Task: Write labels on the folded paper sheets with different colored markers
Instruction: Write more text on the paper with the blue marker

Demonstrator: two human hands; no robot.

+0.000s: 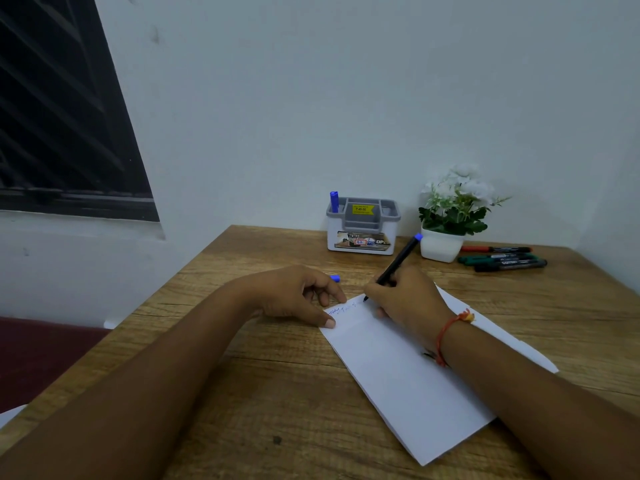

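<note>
A folded white paper sheet (pixel 408 379) lies slanted on the wooden table (pixel 263 393). Blue handwriting runs along its top edge. My right hand (pixel 408 299) grips a black marker with a blue end (pixel 398 263), its tip touching the paper at the end of the writing. My left hand (pixel 304 296) presses the sheet's top left corner with thumb and fingers and holds a blue marker cap (pixel 335 278). A second white sheet (pixel 512 344) shows under my right forearm.
Red, green and black markers (pixel 502 258) lie at the back right. A white and grey desk organiser (pixel 362 226) with a blue marker (pixel 334 201) stands against the wall, beside a white potted plant (pixel 446 216). A dark window is at the left.
</note>
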